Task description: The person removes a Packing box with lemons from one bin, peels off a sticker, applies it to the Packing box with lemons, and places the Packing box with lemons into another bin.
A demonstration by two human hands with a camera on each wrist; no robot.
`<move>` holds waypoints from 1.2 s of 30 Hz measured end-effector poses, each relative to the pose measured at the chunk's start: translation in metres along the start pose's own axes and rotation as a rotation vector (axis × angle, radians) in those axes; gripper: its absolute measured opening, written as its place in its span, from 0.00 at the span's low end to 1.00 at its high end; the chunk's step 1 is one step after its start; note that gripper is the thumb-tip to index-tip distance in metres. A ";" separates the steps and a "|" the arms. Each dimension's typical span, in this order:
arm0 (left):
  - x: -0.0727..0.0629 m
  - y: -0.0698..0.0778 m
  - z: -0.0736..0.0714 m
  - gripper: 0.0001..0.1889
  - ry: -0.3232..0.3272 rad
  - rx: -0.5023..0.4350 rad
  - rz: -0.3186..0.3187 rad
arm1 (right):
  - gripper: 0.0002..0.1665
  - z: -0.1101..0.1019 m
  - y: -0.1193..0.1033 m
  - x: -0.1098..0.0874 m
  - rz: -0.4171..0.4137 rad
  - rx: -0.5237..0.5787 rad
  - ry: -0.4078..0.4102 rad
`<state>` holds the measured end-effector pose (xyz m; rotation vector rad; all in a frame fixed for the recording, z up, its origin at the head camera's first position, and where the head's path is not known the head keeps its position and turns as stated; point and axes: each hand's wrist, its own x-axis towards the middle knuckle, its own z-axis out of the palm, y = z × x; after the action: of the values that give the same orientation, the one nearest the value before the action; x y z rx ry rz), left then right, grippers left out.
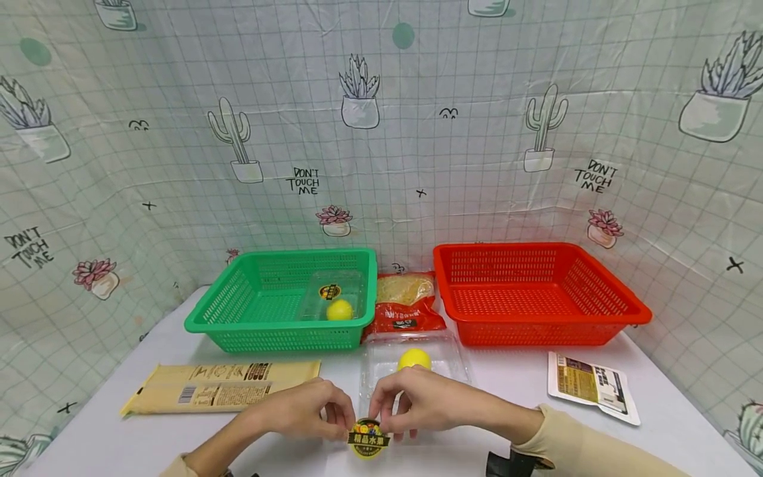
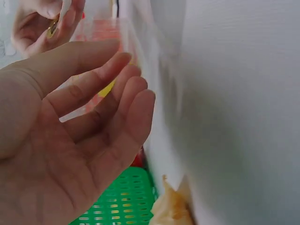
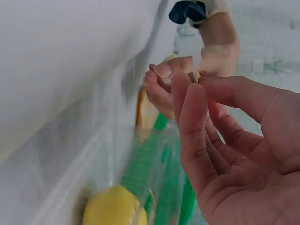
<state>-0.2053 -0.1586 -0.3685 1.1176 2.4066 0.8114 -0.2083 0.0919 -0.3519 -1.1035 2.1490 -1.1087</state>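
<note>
A round black-and-gold fruit sticker is pinched between the thumb and fingertips of my right hand; the right wrist view shows only its thin edge. Just left of it, my left hand has its fingers loosely bent. In the left wrist view, that left hand shows nothing between its fingers. Beyond both hands lies a clear plastic box. It contains a yellow round fruit, also seen as a yellow fruit in the right wrist view. My right hand partly hides the box.
At back left, a green basket contains a stickered clear box with a yellow fruit. A red basket stands at back right, with a red food bag between them. A beige packet and a flat pouch flank the hands.
</note>
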 end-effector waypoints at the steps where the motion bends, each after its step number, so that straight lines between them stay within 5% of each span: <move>1: 0.000 0.001 -0.002 0.01 0.020 0.006 -0.001 | 0.07 -0.004 0.000 -0.002 0.003 -0.004 0.015; 7: 0.005 0.002 -0.010 0.07 0.146 -0.001 0.004 | 0.05 -0.024 0.003 -0.009 0.015 -0.004 0.104; 15: 0.022 0.003 -0.012 0.09 0.362 -0.226 -0.009 | 0.05 -0.047 0.015 -0.013 0.009 -0.033 0.213; 20: 0.036 0.006 -0.010 0.09 0.463 -0.289 0.033 | 0.06 -0.056 0.021 -0.014 0.008 -0.062 0.273; 36: 0.067 0.010 -0.002 0.09 0.506 -0.316 0.050 | 0.09 -0.066 0.033 -0.017 0.003 -0.098 0.343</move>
<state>-0.2426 -0.1019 -0.3662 0.9315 2.5061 1.5881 -0.2595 0.1471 -0.3413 -1.0097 2.4896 -1.2804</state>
